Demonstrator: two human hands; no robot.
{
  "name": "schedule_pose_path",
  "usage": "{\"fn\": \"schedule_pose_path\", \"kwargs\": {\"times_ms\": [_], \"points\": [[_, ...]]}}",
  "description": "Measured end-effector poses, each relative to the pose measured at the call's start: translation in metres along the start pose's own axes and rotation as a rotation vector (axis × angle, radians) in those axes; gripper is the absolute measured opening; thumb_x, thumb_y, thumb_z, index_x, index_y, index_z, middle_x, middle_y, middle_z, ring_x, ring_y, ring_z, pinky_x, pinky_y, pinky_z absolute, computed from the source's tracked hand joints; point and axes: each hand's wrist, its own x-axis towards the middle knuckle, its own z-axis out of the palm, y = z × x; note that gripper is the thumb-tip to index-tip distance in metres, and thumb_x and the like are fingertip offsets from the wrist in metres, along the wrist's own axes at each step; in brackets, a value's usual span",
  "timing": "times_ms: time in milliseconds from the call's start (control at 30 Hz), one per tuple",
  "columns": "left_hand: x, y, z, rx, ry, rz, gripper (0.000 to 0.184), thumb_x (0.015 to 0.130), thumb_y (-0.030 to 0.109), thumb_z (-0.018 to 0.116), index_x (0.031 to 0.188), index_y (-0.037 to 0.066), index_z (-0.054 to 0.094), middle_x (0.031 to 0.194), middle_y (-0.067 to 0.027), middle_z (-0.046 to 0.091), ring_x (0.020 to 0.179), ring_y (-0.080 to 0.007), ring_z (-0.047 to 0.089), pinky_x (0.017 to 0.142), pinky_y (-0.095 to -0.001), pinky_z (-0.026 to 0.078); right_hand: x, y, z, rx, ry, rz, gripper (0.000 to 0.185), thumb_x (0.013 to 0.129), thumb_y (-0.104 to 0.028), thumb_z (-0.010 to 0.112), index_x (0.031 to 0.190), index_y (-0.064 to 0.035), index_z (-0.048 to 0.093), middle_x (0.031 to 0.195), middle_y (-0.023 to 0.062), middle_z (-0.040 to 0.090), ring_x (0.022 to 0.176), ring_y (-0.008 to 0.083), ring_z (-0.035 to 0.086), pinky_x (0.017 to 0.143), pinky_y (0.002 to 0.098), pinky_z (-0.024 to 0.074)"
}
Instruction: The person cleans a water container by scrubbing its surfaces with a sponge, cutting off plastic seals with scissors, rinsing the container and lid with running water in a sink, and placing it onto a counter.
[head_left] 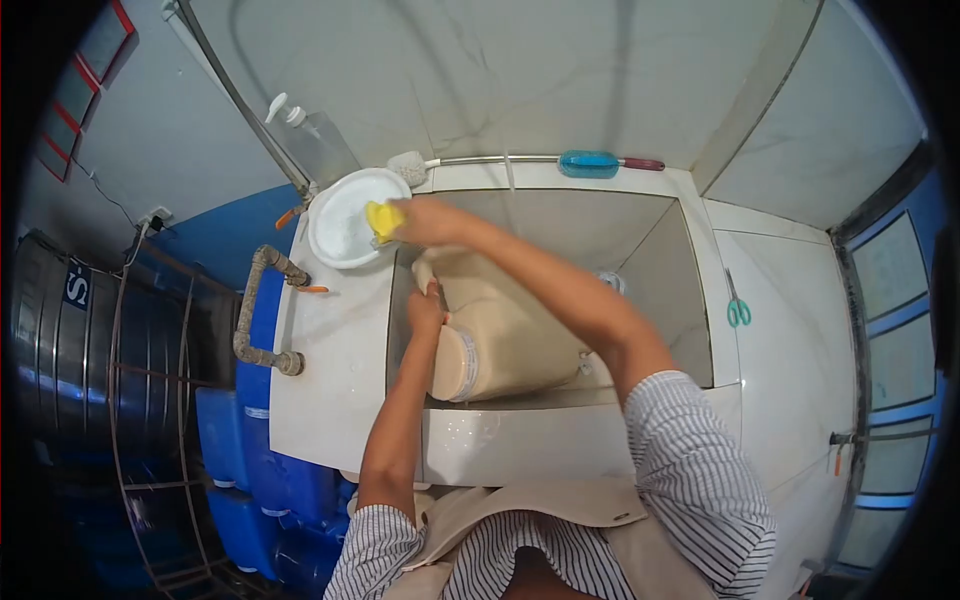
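Note:
A large beige plastic jug (525,335) lies on its side in the tiled sink (640,225), its round capped mouth towards the lower left. My left hand (426,310) is closed around the jug's handle. Up at the sink's left corner, my right hand (432,222) grips a yellow sponge (383,219), with its fingers partly hidden. The sponge is over a white basin (318,235) of whitish, sudsy water; whether it touches the water I cannot tell.
Behind the basin stands a clear pump bottle (318,143). A long-handled brush (407,168) and a blue-headed brush (590,164) lie along the back ledge. Green-handled scissors (738,308) rest on the right ledge. A pipe (245,320) juts up at left, near blue jerrycans (222,435).

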Motion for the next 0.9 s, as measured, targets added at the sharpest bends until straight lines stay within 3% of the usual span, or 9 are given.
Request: {"fn": "schedule_pose_path", "kwargs": {"times_ms": [100,167,300,433,667,733,767,833,900], "points": [[-0.008,0.024,0.002,0.011,-0.038,0.102,0.037,0.089,0.031,0.054,0.09,-0.006,0.057,0.064,-0.0172,0.058,0.05,-0.0269,0.058,0.045,-0.0365,0.044,-0.02,0.027,-0.076,0.437,0.041,0.595,0.024,0.082,-0.006,0.05,0.098,0.0085,0.059,0.089,0.0206,0.064,0.079,0.0245,0.066,0.066,0.0326,0.0556],[-0.011,0.038,0.011,0.015,-0.066,0.148,0.036,0.088,0.029,0.055,0.09,-0.006,0.057,0.067,-0.0213,0.06,0.053,-0.0321,0.06,0.05,-0.0403,0.047,-0.033,0.042,-0.106,0.619,0.156,0.719,0.015,0.078,-0.004,0.056,0.072,0.01,0.059,0.069,0.0157,0.062,0.053,0.0179,0.064,0.044,0.0324,0.0494],[-0.001,0.075,0.031,-0.148,-0.301,0.28,0.021,0.085,0.019,0.059,0.093,0.0,0.058,0.063,-0.0122,0.058,0.049,-0.0203,0.055,0.044,-0.0331,0.042,-0.025,0.05,-0.117,0.199,0.027,0.652,0.012,0.075,0.002,0.054,0.066,0.0074,0.059,0.059,0.0163,0.061,0.052,0.0221,0.064,0.042,0.0323,0.0476],[0.011,0.109,0.058,-0.439,-0.548,0.236,0.025,0.081,0.007,0.06,0.105,0.003,0.054,0.061,-0.003,0.054,0.047,-0.0115,0.048,0.041,-0.0288,0.038,-0.022,0.044,-0.119,0.264,-0.021,0.732,0.015,0.077,0.002,0.048,0.075,0.0089,0.062,0.069,0.0176,0.062,0.054,0.024,0.064,0.052,0.0303,0.0543],[-0.01,0.137,0.098,-0.254,-0.446,0.054,0.032,0.084,0.009,0.057,0.115,0.003,0.051,0.077,-0.0117,0.059,0.061,-0.0173,0.056,0.05,-0.0346,0.044,-0.02,0.047,-0.107,0.516,0.156,0.759,0.015,0.076,0.003,0.047,0.067,0.0068,0.058,0.061,0.0154,0.058,0.05,0.0259,0.062,0.042,0.0327,0.0486],[-0.013,0.118,0.118,0.168,0.042,0.314,0.038,0.09,0.026,0.052,0.119,0.003,0.05,0.094,-0.0191,0.06,0.088,-0.026,0.059,0.069,-0.0439,0.046,-0.023,0.037,-0.11,0.486,0.166,0.745,0.014,0.076,0.001,0.048,0.068,0.0048,0.059,0.065,0.0152,0.059,0.047,0.0206,0.057,0.041,0.0289,0.0437],[-0.019,0.119,0.104,0.168,0.042,0.316,0.038,0.09,0.026,0.052,0.119,0.003,0.05,0.094,-0.0191,0.06,0.088,-0.026,0.059,0.069,-0.0439,0.046,-0.022,0.04,-0.111,0.486,0.168,0.745,0.014,0.076,0.001,0.048,0.068,0.0048,0.059,0.065,0.0152,0.059,0.047,0.0206,0.057,0.041,0.0289,0.0437],[-0.029,0.131,0.054,0.728,-0.131,0.855,0.048,0.091,0.04,0.045,0.116,-0.001,0.051,0.094,-0.023,0.06,0.085,-0.04,0.059,0.076,-0.0459,0.046,-0.018,0.048,-0.112,0.479,0.154,0.692,0.014,0.075,0.001,0.046,0.067,0.0031,0.058,0.062,0.0143,0.058,0.043,0.0187,0.053,0.04,0.0294,0.0422],[-0.03,0.142,0.032,0.818,-0.151,0.909,0.049,0.091,0.042,0.044,0.112,-0.001,0.054,0.096,-0.0233,0.06,0.086,-0.0397,0.059,0.077,-0.0458,0.046,-0.02,0.043,-0.113,0.493,0.159,0.688,0.016,0.075,0.003,0.046,0.065,0.0037,0.058,0.059,0.0134,0.056,0.041,0.0188,0.051,0.039,0.0298,0.0421]]}}
